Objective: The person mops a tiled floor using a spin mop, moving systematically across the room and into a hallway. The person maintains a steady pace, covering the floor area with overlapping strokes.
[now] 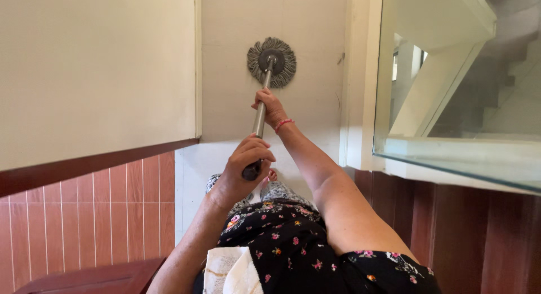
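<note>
A round grey string mop head [271,62] lies flat on the pale tiled floor [315,40] ahead of me. Its metal handle [260,120] runs back toward my body. My right hand [271,106], with a red string band on the wrist, grips the handle higher along the pole, closer to the mop head. My left hand [242,169] is wrapped around the dark end of the handle near my waist. I wear a black floral garment [293,243], and a white cloth [230,271] hangs at my hip. My foot shows just below the left hand.
A cream wall with a dark wood band and reddish tiles [84,215] stands at the left. A glass pane in a white frame [451,102] is at the right, with stairs visible in it. Dark wood panelling [479,232] lies below the glass.
</note>
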